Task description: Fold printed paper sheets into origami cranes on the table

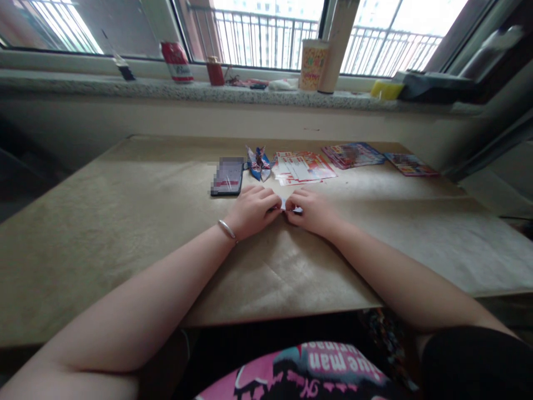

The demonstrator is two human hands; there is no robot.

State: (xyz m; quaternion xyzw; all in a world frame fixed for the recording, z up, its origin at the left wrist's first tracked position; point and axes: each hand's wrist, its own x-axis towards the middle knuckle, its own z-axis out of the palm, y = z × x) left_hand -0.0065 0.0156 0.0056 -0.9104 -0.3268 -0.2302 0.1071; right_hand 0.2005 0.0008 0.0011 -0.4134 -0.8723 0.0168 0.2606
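Between my hands is a small piece of paper (283,204), pale with a reddish edge, mostly hidden by my fingers. My left hand (257,208) pinches its left side; a silver bracelet (227,229) circles that wrist. On the other side, my right hand (310,210) has thumb and fingers closed on the paper's right part. Just beyond my left hand lies a phone (227,176) with its screen up. Beside the phone sits a folded paper figure (259,163) in blue, white and red with pointed tips.
Printed sheets (306,166) lie fanned past my right hand, with more colourful sheets (353,154) and a small stack (411,164) farther right. The windowsill (258,95) holds a red can (177,62), a red bottle (215,71), a popcorn-patterned cup (313,65) and a yellow object (386,90).
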